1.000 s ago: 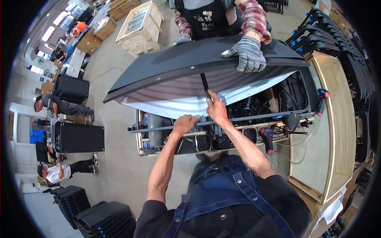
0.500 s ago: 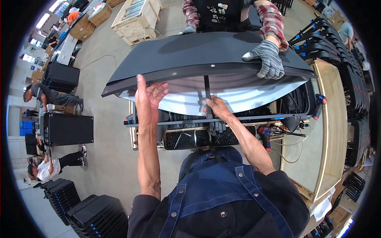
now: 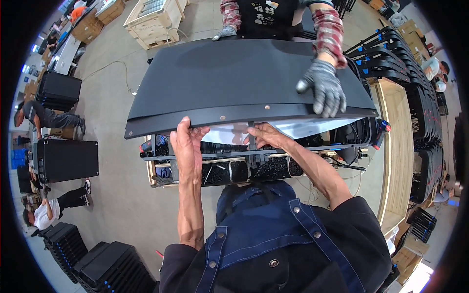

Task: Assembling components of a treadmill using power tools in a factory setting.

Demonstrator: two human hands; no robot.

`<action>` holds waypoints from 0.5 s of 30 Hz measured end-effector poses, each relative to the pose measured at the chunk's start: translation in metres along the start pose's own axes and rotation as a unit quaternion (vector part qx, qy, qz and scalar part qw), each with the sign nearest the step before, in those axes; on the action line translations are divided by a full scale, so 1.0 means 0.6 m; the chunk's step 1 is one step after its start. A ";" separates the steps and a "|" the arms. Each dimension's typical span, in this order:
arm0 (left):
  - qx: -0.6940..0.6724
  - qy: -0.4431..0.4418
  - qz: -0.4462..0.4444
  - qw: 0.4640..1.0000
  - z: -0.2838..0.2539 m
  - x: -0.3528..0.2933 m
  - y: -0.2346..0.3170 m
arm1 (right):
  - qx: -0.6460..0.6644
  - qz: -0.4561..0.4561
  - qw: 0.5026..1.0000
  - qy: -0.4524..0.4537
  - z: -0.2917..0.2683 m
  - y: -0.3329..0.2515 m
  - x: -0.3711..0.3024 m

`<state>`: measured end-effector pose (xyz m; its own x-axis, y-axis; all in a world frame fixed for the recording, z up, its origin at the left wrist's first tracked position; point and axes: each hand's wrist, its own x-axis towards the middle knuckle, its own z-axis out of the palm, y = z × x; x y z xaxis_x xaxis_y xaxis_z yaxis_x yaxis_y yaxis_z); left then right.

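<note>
A large black panel (image 3: 234,73), with metal rivets along its near edge and a white underside, lies across a dark metal frame (image 3: 205,155). Its near edge is raised above the frame. My left hand (image 3: 188,149) is closed at that edge, left of the middle, thumb in front and fingers curled beneath. Under the panel's middle, my right hand (image 3: 266,136) has its fingers round an upright dark bar (image 3: 252,139); part of the grip is hidden. Across from me, a co-worker's grey-gloved hand (image 3: 323,90) presses on the panel, while the other glove (image 3: 224,32) rests at its far edge.
Trays of small black parts (image 3: 215,173) sit below the frame on my side. A wooden crate (image 3: 393,156) stands at the right, beside stacked black frames (image 3: 425,122). Black cases (image 3: 68,158) and other people are off to the left.
The panel's near edge has come down toward the frame, covering more of the white underside. My left hand has closed on the edge. The co-worker's glove has shifted nearer to me.
</note>
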<state>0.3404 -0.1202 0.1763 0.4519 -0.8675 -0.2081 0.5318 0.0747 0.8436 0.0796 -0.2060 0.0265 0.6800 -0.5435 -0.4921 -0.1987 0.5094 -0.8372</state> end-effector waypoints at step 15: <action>-0.008 0.198 -0.022 0.980 -0.107 -0.056 -0.164 | 0.371 -0.243 0.761 0.473 -0.286 0.091 -0.371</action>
<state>0.3188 -0.0671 0.0683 0.6683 -0.6122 -0.4226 0.5671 0.0516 0.8220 -0.2038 -0.1713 0.0494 -0.3362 -0.8468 -0.4122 0.6063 0.1403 -0.7828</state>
